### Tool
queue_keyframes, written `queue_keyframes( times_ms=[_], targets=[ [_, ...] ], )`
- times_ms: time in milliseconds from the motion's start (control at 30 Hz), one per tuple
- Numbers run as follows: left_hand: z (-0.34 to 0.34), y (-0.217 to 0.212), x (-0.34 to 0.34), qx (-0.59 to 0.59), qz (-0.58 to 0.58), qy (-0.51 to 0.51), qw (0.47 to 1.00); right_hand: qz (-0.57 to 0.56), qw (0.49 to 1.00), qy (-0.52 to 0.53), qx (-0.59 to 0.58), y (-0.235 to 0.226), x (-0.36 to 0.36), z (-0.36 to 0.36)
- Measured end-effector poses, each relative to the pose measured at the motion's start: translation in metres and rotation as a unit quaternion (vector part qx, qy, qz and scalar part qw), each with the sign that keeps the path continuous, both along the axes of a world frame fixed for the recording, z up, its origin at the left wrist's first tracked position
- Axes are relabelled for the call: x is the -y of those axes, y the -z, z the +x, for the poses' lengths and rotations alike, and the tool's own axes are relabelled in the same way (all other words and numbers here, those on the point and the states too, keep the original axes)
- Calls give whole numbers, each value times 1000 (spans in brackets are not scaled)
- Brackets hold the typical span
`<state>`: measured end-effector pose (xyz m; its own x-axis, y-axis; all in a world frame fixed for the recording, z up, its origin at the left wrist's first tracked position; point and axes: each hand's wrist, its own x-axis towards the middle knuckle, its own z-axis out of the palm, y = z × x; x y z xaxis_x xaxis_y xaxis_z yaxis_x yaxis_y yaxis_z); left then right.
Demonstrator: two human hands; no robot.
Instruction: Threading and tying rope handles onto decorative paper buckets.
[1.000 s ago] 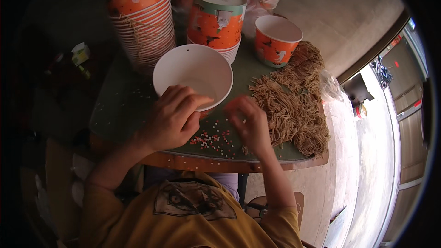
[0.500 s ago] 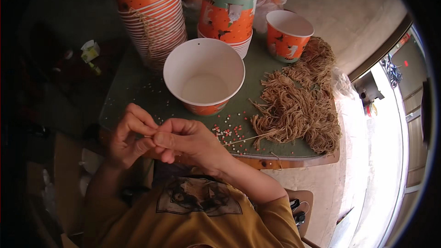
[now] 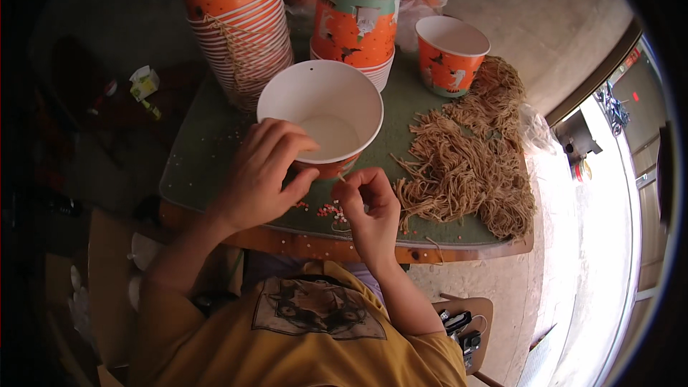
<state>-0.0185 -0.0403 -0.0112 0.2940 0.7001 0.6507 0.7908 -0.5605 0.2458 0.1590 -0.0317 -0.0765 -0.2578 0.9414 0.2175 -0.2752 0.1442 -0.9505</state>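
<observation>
The left hand [image 3: 261, 175] rests against the near wall of a large white-lined paper bowl [image 3: 320, 111], fingers curled loosely around its rim and side, so it grips the bowl. The bowl stands upright on the green tabletop [image 3: 201, 158], just beyond both hands. The right hand [image 3: 369, 204] is beside the left, close to the bowl's base, with fingertips pinched together on a short strand of brown string [image 3: 341, 179]. Small pale beads [image 3: 328, 210] lie scattered between the two hands. To the right of the right hand spreads a heap of brown strings [image 3: 466, 165]. Beyond the bowl stand a tall stack of orange cups [image 3: 236, 21], a lidded orange tub [image 3: 356, 18] and a single orange cup [image 3: 450, 54].
</observation>
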Motion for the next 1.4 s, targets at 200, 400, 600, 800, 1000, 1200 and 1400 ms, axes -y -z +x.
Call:
queue_keyframes(
  times_ms=[200, 400, 600, 800, 1000, 1200, 1400],
  targets=[
    [12, 3, -3, -15, -63, 22, 998, 42, 992, 85, 78, 5, -10, -1],
    [18, 7, -4, 6, -68, 16, 998, 44, 989, 97, 100, 3, -13, -2],
    [19, 7, -4, 18, -68, 24, 997, 52, 987, 111, 104, 4, -15, -3],
    [19, 6, -5, 25, -74, 28, 997, 40, 986, 108, 116, -3, -15, -7],
    [19, 6, -6, 46, -83, 34, 995, 47, 985, 110, 125, -5, -16, -8],
    [23, -1, -4, 24, -68, 33, 997, 26, 991, 87, 97, -2, -14, -4],
    [16, 6, -5, -111, -7, 48, 993, -40, 999, -2, -23, -3, -6, 6]
  ],
)
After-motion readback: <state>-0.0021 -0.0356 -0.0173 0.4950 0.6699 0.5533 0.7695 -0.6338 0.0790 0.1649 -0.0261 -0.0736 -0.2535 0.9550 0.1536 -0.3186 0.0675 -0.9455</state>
